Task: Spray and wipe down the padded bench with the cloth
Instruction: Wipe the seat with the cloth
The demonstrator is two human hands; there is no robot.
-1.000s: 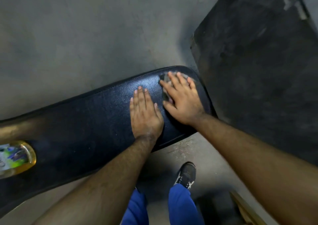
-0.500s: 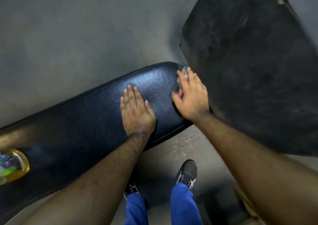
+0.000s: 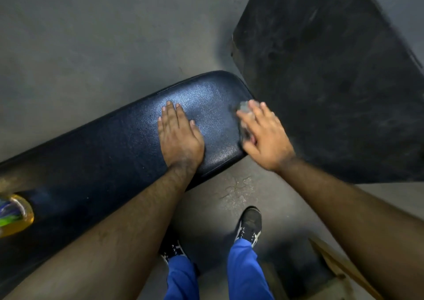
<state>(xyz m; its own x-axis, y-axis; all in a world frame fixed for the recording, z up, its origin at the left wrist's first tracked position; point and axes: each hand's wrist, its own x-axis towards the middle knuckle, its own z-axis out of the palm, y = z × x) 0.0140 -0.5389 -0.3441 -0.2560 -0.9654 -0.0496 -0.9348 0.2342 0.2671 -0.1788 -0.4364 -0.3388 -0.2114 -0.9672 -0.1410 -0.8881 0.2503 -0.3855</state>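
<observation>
A: Free room? The bench (image 3: 110, 153) top lies bare between the left hand (image 3: 179, 137) and the bottle (image 3: 13, 215).
B: Obstacles: right hand (image 3: 266, 137) covers the end edge; black mat (image 3: 332, 82) just beyond it.

Dark padded bench (image 3: 119, 153) carries a bottle (image 3: 13, 215).

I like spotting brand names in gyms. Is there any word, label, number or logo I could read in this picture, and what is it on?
None can be read.
Bottle at the left edge, on the padded bench: it has a colourful label in green and blue, too blurred to read.
Shoes: pale stripe markings on the side, no letters legible.
The bench, cloth, floor and dark mat show no text.
</observation>
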